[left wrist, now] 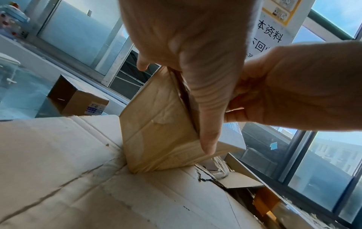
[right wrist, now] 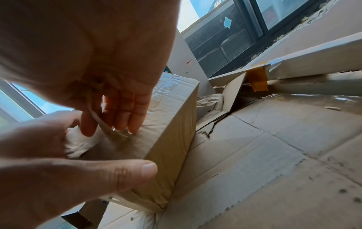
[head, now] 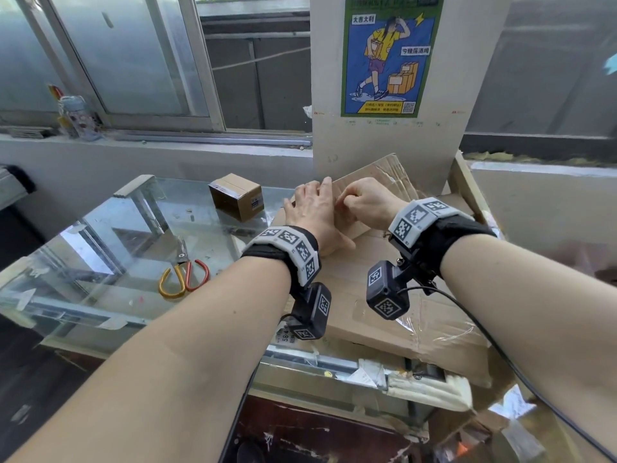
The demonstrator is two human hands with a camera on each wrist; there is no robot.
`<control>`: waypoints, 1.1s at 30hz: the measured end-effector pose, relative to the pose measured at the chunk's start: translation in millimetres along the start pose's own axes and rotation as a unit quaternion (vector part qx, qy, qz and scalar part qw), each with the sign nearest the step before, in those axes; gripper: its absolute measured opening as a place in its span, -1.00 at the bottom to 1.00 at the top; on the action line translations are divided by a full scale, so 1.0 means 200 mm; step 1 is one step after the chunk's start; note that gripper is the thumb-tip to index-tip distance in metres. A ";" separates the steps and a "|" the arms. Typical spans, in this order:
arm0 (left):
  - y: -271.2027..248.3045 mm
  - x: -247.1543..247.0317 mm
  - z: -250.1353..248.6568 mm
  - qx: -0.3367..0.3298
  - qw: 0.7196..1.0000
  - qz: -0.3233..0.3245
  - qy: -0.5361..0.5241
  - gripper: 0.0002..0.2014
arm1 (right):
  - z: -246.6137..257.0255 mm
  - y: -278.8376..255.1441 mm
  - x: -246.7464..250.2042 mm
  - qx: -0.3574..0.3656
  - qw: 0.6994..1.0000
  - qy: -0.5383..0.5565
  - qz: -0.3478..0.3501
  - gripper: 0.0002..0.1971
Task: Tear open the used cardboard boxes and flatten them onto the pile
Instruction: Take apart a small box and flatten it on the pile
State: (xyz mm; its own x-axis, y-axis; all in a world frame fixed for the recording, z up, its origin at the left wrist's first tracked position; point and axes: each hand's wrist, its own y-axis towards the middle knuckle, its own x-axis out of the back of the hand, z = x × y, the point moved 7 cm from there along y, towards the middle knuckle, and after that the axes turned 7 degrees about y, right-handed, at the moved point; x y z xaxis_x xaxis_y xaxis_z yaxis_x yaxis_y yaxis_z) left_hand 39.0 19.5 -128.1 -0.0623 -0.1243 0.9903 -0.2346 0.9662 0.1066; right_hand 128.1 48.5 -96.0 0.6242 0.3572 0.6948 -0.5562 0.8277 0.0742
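On the pile of flattened brown cardboard sheets [head: 384,295], the left hand [head: 314,208] clasps the tape-wrapped brown cardboard box [right wrist: 168,124], tilted on edge. At its three o'clock, the right hand [head: 364,203] pinches a clear tape strip [right wrist: 98,120]; the box's long axis runs toward one o'clock, so peeling likely follows it.

Box [right wrist: 168,131] – matt cardboard, glossy tape; counter [head: 110,235] – glass.
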 end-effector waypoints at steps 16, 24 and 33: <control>-0.03 0.04 -0.05 -0.043 0.998 -0.029 0.020 0.20 | -0.05 -0.04 0.06 -0.073 0.987 -0.141 -0.016 -0.69; -0.01 0.08 -0.03 -0.081 0.996 -0.044 0.011 0.12 | 0.00 -0.04 -0.01 -0.062 0.987 -0.151 0.004 -0.66; -0.03 0.03 0.05 -0.060 0.998 -0.020 0.001 0.15 | 0.01 -0.03 -0.01 -0.002 0.990 -0.138 -0.005 -0.70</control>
State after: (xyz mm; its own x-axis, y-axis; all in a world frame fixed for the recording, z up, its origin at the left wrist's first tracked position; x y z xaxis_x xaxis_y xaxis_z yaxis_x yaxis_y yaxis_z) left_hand 29.9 11.0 -122.9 -0.0538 -0.1624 0.9853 -0.1193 0.9807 0.1551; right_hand 128.3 42.2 -96.7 0.4555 0.2185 0.8630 -0.5484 0.8325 0.0787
